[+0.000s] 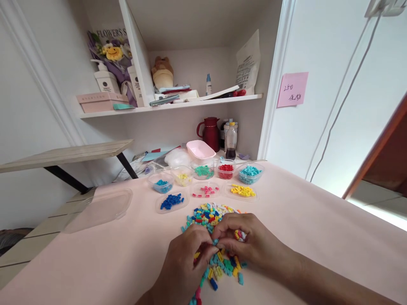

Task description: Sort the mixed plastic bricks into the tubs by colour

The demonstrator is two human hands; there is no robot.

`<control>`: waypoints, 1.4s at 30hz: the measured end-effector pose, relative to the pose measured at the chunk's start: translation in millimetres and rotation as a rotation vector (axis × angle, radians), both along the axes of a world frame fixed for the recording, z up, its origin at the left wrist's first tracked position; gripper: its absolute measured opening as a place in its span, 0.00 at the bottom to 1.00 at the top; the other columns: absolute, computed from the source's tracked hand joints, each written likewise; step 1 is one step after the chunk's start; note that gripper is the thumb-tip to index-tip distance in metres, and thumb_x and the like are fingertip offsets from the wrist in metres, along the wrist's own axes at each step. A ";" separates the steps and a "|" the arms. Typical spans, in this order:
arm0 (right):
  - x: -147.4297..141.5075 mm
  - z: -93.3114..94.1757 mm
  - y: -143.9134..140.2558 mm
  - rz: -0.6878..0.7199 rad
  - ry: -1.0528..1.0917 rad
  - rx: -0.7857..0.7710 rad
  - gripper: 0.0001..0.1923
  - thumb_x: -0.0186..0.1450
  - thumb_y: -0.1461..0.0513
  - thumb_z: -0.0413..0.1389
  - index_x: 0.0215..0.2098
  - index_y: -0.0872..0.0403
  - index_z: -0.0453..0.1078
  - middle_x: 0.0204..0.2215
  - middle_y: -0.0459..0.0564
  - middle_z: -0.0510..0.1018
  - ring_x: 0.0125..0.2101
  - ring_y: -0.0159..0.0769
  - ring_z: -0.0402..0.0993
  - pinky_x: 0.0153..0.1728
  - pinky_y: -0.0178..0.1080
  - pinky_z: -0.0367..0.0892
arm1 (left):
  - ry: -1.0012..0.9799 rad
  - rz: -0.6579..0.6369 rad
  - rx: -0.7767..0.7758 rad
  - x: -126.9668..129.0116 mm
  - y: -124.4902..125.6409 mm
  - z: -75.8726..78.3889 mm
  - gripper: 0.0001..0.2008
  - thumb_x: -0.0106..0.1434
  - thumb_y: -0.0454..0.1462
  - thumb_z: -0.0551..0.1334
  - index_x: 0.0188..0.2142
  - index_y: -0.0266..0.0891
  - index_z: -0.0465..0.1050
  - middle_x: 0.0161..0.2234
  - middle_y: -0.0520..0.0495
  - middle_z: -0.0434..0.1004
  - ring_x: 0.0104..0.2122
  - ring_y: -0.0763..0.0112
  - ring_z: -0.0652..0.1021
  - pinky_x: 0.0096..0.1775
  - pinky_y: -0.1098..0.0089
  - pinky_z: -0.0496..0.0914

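Observation:
A heap of small mixed-colour pieces (pixel 210 216) lies on the pale pink table (pixel 318 228) in front of me. My left hand (pixel 186 264) and my right hand (pixel 246 241) rest on the near part of the heap, fingertips meeting over it. Between the fingertips of both hands sits a small teal piece (pixel 215 242). Behind the heap, clear lids and tubs hold sorted pieces: dark blue (pixel 171 201), pink (pixel 206 190), yellow (pixel 243 190), light blue (pixel 163 184), pale yellow (pixel 183 177), green (pixel 204 171), red (pixel 225 169) and turquoise (pixel 249 173).
A large clear lid (pixel 100 207) lies at the table's left. At the back stand a pink bowl (pixel 200 149), a dark red jug (pixel 211 133) and a bottle (pixel 231 142). A shelf (pixel 171 103) above carries boxes, bottles and papers. A pink note (pixel 292 89) sticks to the wall.

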State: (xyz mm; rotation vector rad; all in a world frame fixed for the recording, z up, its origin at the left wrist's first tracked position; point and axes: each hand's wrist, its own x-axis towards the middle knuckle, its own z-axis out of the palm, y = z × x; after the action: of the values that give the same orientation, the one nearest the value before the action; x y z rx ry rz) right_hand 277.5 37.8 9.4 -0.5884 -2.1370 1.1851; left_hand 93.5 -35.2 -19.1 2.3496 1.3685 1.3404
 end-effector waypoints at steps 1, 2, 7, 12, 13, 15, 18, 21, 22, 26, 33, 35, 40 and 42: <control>-0.3 -0.7 -0.3 0.000 0.014 -0.055 0.03 0.59 0.64 0.60 0.32 0.55 0.75 0.25 0.45 0.74 0.20 0.27 0.69 0.23 0.30 0.65 | -0.003 0.005 0.012 0.5 -0.7 0.9 0.08 0.62 0.30 0.60 0.38 0.43 0.64 0.35 0.51 0.72 0.34 0.75 0.75 0.37 0.75 0.70; -0.6 -1.3 -0.5 -0.002 0.026 -0.116 0.04 0.59 0.63 0.60 0.32 0.55 0.75 0.24 0.45 0.74 0.20 0.27 0.69 0.23 0.30 0.65 | -0.006 0.015 0.024 0.9 -1.4 1.9 0.08 0.62 0.30 0.60 0.39 0.43 0.65 0.35 0.51 0.73 0.34 0.75 0.75 0.37 0.76 0.70; -2.5 -2.2 -0.2 -0.012 0.065 -0.404 0.11 0.57 0.57 0.62 0.33 0.57 0.74 0.22 0.46 0.75 0.18 0.27 0.70 0.19 0.29 0.64 | -0.007 0.083 0.078 2.0 -3.5 7.8 0.08 0.62 0.30 0.60 0.40 0.43 0.66 0.34 0.52 0.74 0.32 0.77 0.76 0.35 0.78 0.71; -2.5 0.9 0.0 -0.004 0.073 -0.404 0.12 0.56 0.56 0.63 0.32 0.58 0.74 0.22 0.46 0.75 0.18 0.26 0.69 0.19 0.28 0.64 | 0.002 0.056 0.100 1.9 -4.3 9.8 0.08 0.63 0.30 0.59 0.39 0.43 0.67 0.34 0.51 0.74 0.34 0.75 0.77 0.36 0.76 0.72; -2.2 1.3 -0.3 -0.005 0.073 -0.390 0.12 0.57 0.56 0.63 0.32 0.58 0.74 0.22 0.46 0.75 0.18 0.26 0.69 0.19 0.28 0.64 | 0.000 0.049 0.097 2.0 -4.5 9.8 0.08 0.63 0.30 0.59 0.39 0.43 0.68 0.34 0.50 0.74 0.34 0.74 0.77 0.37 0.76 0.72; -1.8 1.4 -0.9 -0.008 0.079 -0.370 0.12 0.57 0.56 0.62 0.32 0.57 0.74 0.22 0.46 0.76 0.18 0.26 0.69 0.20 0.29 0.65 | -0.003 0.045 0.088 2.4 -4.8 9.6 0.08 0.62 0.30 0.60 0.39 0.43 0.68 0.34 0.50 0.74 0.34 0.74 0.77 0.37 0.76 0.72; -1.6 0.2 -0.9 0.004 0.076 -0.357 0.12 0.57 0.56 0.62 0.33 0.57 0.75 0.23 0.46 0.76 0.19 0.27 0.69 0.21 0.30 0.66 | -0.004 0.042 0.082 2.9 -5.2 10.0 0.08 0.62 0.29 0.60 0.40 0.43 0.68 0.34 0.51 0.75 0.34 0.75 0.77 0.37 0.77 0.71; -1.8 -1.2 -0.6 0.027 0.061 -0.314 0.10 0.58 0.57 0.61 0.34 0.56 0.75 0.21 0.45 0.75 0.19 0.27 0.69 0.21 0.29 0.65 | -0.007 0.020 0.086 3.7 -6.0 10.9 0.09 0.62 0.28 0.59 0.40 0.43 0.68 0.34 0.51 0.75 0.34 0.76 0.77 0.37 0.77 0.71; -1.7 -1.4 -0.6 0.032 0.058 -0.291 0.09 0.59 0.58 0.61 0.34 0.56 0.75 0.21 0.44 0.74 0.19 0.27 0.69 0.21 0.29 0.65 | -0.004 0.009 0.086 4.0 -6.4 11.1 0.10 0.62 0.28 0.59 0.41 0.43 0.68 0.34 0.51 0.75 0.34 0.76 0.77 0.38 0.77 0.71; -1.2 -0.7 -0.9 0.022 0.051 -0.203 0.06 0.59 0.60 0.61 0.32 0.56 0.74 0.19 0.42 0.72 0.19 0.26 0.68 0.21 0.28 0.64 | 0.013 -0.006 0.082 4.7 -6.7 10.9 0.11 0.62 0.27 0.58 0.42 0.43 0.67 0.35 0.50 0.74 0.35 0.75 0.77 0.38 0.77 0.71; 0.7 1.6 0.7 -0.015 0.029 -0.053 0.05 0.58 0.61 0.62 0.31 0.55 0.73 0.21 0.43 0.74 0.21 0.27 0.68 0.24 0.29 0.65 | 0.034 0.019 0.085 4.6 -4.4 10.0 0.11 0.62 0.28 0.58 0.42 0.43 0.67 0.35 0.49 0.75 0.35 0.74 0.77 0.38 0.76 0.72; 1.2 3.1 1.1 -0.013 0.031 -0.019 0.05 0.59 0.61 0.61 0.31 0.55 0.74 0.23 0.44 0.75 0.22 0.27 0.69 0.24 0.29 0.66 | 0.018 0.030 0.067 5.5 -4.0 10.6 0.09 0.62 0.29 0.58 0.41 0.43 0.68 0.35 0.49 0.75 0.34 0.74 0.77 0.37 0.76 0.73; 5.3 9.8 5.2 -0.068 0.023 0.092 0.04 0.59 0.62 0.61 0.31 0.55 0.75 0.27 0.47 0.77 0.26 0.30 0.72 0.29 0.31 0.68 | -0.079 0.158 0.015 4.3 -1.5 11.0 0.06 0.63 0.33 0.58 0.39 0.43 0.71 0.32 0.50 0.77 0.31 0.73 0.78 0.35 0.76 0.73; 8.3 11.8 10.8 -0.106 0.021 0.118 0.05 0.59 0.62 0.60 0.32 0.55 0.75 0.28 0.48 0.78 0.28 0.32 0.72 0.30 0.33 0.68 | -0.148 0.232 -0.025 0.6 0.4 10.6 0.05 0.63 0.37 0.58 0.37 0.42 0.73 0.31 0.50 0.78 0.29 0.72 0.79 0.33 0.75 0.74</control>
State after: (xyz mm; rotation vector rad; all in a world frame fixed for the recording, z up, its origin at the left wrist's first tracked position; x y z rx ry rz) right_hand 285.8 48.6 21.2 -0.6255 -2.1137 0.9971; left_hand 94.1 -34.8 -8.5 2.0795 1.6397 1.5116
